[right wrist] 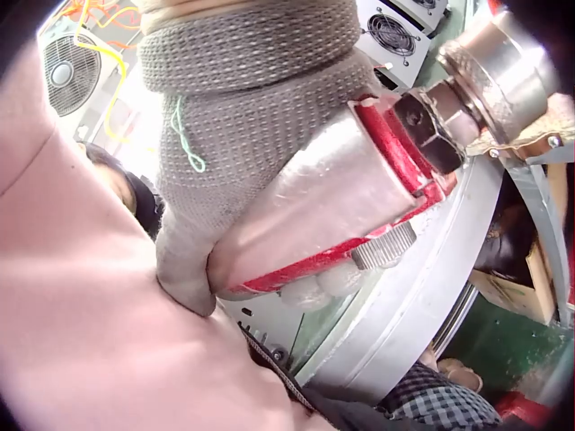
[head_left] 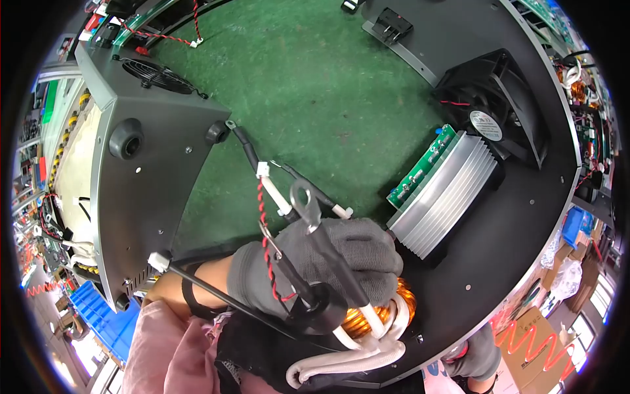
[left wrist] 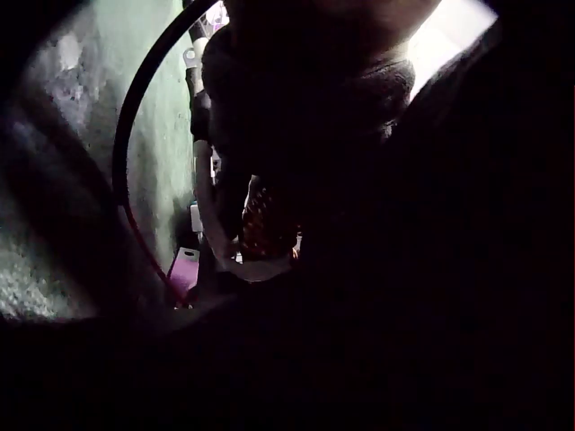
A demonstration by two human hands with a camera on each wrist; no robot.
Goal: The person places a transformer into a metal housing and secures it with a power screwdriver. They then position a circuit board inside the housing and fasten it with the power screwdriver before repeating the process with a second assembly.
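Here, right fingers round one tool, left fingers apparently round one coil

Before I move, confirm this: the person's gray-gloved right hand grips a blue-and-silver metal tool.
The colour is wrong: the right wrist view shows a red-and-silver metal tool. The gray-gloved right hand does grip it.

Blue crate, brown cardboard box

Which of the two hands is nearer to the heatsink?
Left. The left hand is close beside the lower end of the heatsink; the right hand is farther, beyond the edge of the panel.
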